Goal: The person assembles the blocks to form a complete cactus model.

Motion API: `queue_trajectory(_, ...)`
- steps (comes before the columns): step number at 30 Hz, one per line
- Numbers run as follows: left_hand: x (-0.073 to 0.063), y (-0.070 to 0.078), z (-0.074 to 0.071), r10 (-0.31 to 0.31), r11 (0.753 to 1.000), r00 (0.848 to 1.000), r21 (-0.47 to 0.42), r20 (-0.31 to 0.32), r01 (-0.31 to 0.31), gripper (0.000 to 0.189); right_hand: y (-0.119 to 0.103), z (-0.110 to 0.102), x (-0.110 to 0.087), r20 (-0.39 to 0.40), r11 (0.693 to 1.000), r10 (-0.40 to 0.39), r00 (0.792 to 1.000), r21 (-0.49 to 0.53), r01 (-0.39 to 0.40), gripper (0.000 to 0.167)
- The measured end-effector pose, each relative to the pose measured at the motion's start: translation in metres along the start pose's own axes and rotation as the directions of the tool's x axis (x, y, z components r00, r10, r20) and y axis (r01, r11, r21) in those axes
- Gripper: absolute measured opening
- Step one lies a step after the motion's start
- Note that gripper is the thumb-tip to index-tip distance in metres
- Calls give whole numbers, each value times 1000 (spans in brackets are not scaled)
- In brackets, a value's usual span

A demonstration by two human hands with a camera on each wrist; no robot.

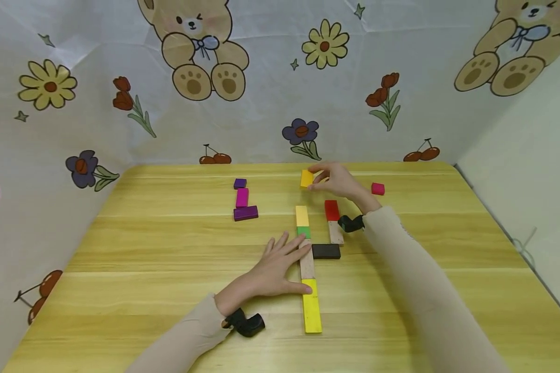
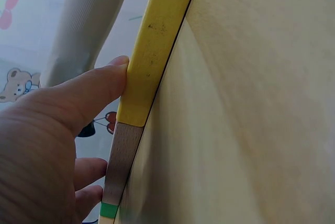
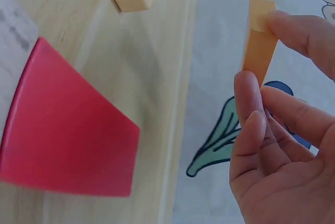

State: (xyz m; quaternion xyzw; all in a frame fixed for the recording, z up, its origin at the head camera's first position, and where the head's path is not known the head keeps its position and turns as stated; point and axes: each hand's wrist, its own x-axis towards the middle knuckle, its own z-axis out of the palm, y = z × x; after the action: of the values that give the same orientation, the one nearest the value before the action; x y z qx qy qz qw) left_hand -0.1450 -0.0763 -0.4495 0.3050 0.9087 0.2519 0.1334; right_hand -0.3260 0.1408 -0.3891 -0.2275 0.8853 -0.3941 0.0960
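Observation:
In the head view my right hand (image 1: 337, 182) pinches a small orange-yellow block (image 1: 306, 178) between thumb and fingers, near the table's far edge. The right wrist view shows that block (image 3: 259, 41) held up by the fingertips. Spread out, my left hand (image 1: 271, 269) touches a straight row of blocks with its fingers and thumb. From near to far the row has a long yellow block (image 1: 312, 313), a bare wooden block (image 1: 307, 268), a green block (image 1: 303, 232) and a pale yellow block (image 1: 302, 216). The left thumb touches the yellow block's side (image 2: 149, 51).
A black block (image 1: 326, 252) lies right of the row, near a bare wooden block (image 1: 336, 234) and a red block (image 1: 332, 210). Leftward are dark purple (image 1: 240, 183), magenta (image 1: 242, 197) and purple (image 1: 246, 213) blocks. A pink block (image 1: 378, 189) lies far right.

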Motion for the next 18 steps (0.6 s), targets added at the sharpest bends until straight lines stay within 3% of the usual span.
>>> queue_trajectory(10,1,-1,0,5,1000,1000,1,-7,-5,94,5,19,9,96,998,67,993,-21,-65,58)
queue_trajectory(18,0,-1,0,21,1000,1000,-4,-14,-21,94,6,26,12,145,996,69,987,-57,-61,57)
